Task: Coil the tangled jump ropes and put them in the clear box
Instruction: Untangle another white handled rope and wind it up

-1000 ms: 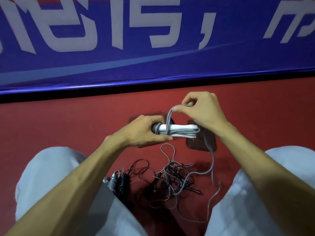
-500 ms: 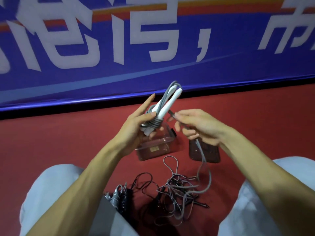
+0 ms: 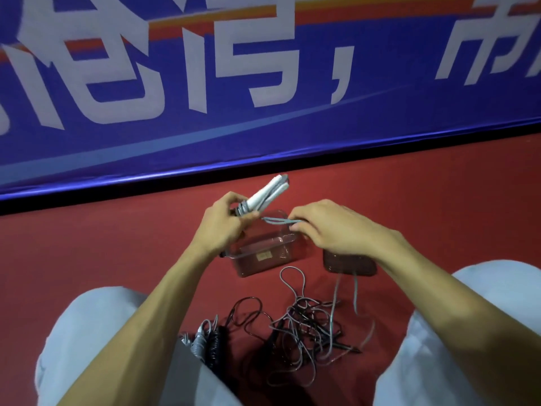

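My left hand grips the two white handles of a grey jump rope, tilted up to the right, with rope wound round their lower end. My right hand pinches a doubled length of the grey rope stretched level from the handles. Both hands hover over the clear box on the red floor. The rope's loose end hangs below my right hand. A tangle of dark and grey ropes lies on the floor between my knees.
A dark lid lies right of the box, partly under my right wrist. A coiled black and grey rope bundle rests by my left knee. A blue banner wall runs across the back.
The view has tilted up. My right hand has pulled the rope out level to the right of the handles; my left hand keeps the handles tilted upward.
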Demonstrator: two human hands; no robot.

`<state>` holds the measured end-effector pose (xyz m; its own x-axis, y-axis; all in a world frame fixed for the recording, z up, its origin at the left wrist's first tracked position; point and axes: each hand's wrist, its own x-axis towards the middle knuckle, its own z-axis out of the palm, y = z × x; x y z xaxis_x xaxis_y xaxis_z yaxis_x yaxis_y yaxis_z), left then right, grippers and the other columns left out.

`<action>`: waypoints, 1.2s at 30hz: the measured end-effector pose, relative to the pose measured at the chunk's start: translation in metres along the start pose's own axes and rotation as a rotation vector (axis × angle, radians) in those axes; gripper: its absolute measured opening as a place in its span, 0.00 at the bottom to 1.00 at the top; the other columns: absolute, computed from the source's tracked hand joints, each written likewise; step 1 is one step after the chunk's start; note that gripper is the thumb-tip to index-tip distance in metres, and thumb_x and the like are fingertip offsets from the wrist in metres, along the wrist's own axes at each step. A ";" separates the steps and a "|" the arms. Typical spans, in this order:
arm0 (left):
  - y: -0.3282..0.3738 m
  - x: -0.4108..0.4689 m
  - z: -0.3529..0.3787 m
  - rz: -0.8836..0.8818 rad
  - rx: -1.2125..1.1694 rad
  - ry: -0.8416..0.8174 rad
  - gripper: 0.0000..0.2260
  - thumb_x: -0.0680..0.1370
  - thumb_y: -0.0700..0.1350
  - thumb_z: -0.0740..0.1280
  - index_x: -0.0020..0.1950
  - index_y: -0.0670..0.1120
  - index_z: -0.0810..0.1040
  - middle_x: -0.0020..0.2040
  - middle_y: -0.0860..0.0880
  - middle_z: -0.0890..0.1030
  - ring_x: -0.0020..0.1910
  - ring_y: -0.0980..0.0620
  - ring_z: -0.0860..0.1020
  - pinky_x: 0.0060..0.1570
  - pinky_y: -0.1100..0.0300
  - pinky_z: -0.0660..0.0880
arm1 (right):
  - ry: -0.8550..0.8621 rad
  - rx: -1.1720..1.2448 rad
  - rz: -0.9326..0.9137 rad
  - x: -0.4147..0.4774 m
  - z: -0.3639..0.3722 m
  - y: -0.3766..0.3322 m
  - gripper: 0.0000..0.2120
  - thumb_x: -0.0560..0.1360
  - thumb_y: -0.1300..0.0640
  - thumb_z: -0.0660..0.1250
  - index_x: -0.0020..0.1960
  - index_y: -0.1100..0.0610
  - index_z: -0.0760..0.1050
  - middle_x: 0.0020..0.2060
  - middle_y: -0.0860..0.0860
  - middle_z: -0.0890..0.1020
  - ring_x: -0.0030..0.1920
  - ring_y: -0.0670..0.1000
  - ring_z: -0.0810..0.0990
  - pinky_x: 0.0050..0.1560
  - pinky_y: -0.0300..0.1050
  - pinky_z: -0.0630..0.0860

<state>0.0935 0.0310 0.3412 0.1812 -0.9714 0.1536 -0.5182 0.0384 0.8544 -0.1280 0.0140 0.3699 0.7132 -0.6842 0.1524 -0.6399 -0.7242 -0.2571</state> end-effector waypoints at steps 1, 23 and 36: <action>-0.002 -0.001 0.002 0.037 0.144 -0.044 0.11 0.72 0.47 0.75 0.48 0.51 0.75 0.37 0.49 0.82 0.32 0.50 0.79 0.34 0.56 0.76 | 0.032 -0.054 -0.044 -0.001 0.000 -0.002 0.06 0.81 0.52 0.59 0.48 0.50 0.73 0.41 0.48 0.78 0.47 0.56 0.78 0.47 0.53 0.75; 0.017 -0.023 0.011 0.377 0.331 -0.446 0.12 0.73 0.62 0.69 0.42 0.55 0.75 0.33 0.57 0.75 0.30 0.58 0.69 0.31 0.63 0.66 | 0.454 0.924 0.292 0.009 0.001 0.002 0.06 0.65 0.64 0.78 0.39 0.58 0.82 0.30 0.50 0.81 0.31 0.45 0.75 0.32 0.34 0.70; 0.037 -0.024 0.005 0.070 -0.561 -0.273 0.18 0.80 0.40 0.61 0.67 0.56 0.76 0.37 0.42 0.78 0.29 0.46 0.73 0.28 0.61 0.68 | 0.111 1.370 0.369 0.012 0.001 0.001 0.04 0.79 0.63 0.61 0.50 0.61 0.75 0.40 0.55 0.78 0.26 0.44 0.67 0.20 0.32 0.55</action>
<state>0.0662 0.0545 0.3668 -0.0955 -0.9840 0.1501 0.0102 0.1498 0.9887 -0.1200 0.0055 0.3703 0.5023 -0.8619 -0.0688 0.0431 0.1045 -0.9936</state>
